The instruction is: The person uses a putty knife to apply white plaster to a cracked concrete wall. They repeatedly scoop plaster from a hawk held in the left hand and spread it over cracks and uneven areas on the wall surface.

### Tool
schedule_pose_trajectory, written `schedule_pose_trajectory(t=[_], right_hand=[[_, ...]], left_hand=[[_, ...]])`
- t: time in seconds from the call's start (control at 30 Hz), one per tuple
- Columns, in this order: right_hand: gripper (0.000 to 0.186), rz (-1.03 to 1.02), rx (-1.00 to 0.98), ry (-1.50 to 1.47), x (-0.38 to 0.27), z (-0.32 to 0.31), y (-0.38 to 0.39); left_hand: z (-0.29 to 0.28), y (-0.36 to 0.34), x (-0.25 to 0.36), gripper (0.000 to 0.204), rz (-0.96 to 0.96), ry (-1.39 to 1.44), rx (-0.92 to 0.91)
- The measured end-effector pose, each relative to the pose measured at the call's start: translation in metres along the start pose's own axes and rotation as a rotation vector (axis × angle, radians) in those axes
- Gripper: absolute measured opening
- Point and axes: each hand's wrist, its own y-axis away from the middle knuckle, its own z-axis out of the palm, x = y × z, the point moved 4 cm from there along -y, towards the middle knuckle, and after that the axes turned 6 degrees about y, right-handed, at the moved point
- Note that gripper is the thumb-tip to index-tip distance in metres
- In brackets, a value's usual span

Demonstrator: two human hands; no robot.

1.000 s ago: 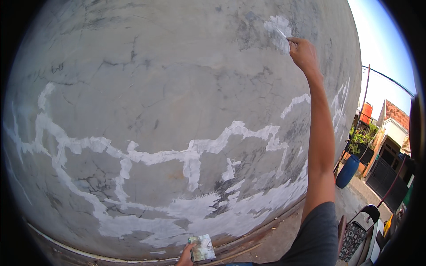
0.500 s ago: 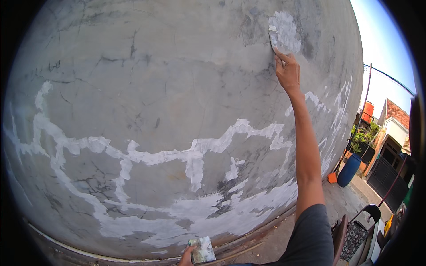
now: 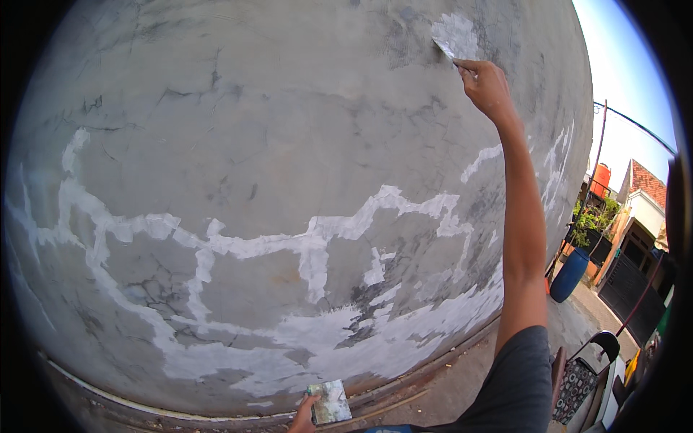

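One scraper [image 3: 445,51] is pinched in the right hand [image 3: 489,88]; the left hand [image 3: 304,416] grips a smeared plate [image 3: 333,403].

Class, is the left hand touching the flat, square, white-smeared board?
Touching. The head view shows the left hand gripping the square board, its fingers overlapping the board's left edge.

Below me and to my right I see grey ground [image 3: 456,388]; a blue barrel [image 3: 569,276] stands on it, a long thin strip [image 3: 393,405] lies along it, and small pale bits [image 3: 448,366] dot it.
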Motion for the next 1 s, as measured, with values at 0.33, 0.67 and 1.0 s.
schedule_pose_trajectory(t=[0.33, 0.67, 1.0], right_hand=[[0.025, 0.011, 0.048, -0.052, -0.009, -0.017, 0.005], [0.026, -0.003, -0.036, -0.044, -0.002, -0.008, 0.015], [0.027, 0.128, 0.176, -0.060, -0.010, 0.053, 0.029]], left_hand=[[-0.003, 0.006, -0.006, 0.038, 0.004, 0.080, -0.008], [-0.006, 0.012, -0.006, 0.036, 0.002, 0.135, -0.007], [0.000, 0.010, -0.003, 0.035, -0.001, 0.173, -0.027]])
